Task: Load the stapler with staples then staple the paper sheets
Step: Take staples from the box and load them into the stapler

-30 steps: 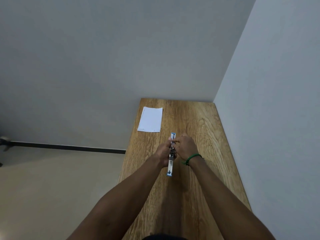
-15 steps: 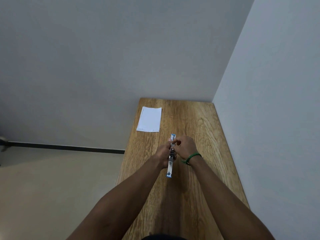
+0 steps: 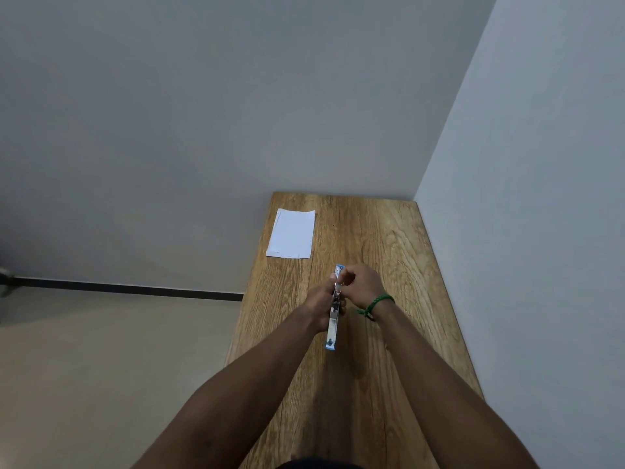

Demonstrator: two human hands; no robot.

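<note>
Head view, looking down a long wooden desk (image 3: 389, 248) standing in a corner between two pale grey walls (image 3: 203, 113). Both bare hands are meeting above the middle of the desk. The left hand (image 3: 319, 308) is wrapping its grip around the side of a slim silver metal stapler with blue ends (image 3: 333, 319), which is lying opened out lengthwise, one blue end pointing away and the other toward the person. The right hand (image 3: 360, 286), wearing a green braided wristband (image 3: 375, 304), is curling its fingers (image 3: 346, 277) in a closed pinch over the far part of the stapler; whether staples are sitting between those fingertips is too small to tell. A small stack of white rectangular paper sheets (image 3: 291, 233) is lying flat near the far left corner of the desk, well apart from the hands and touching nothing else. Beige floor (image 3: 101, 384) is showing to the left.
</note>
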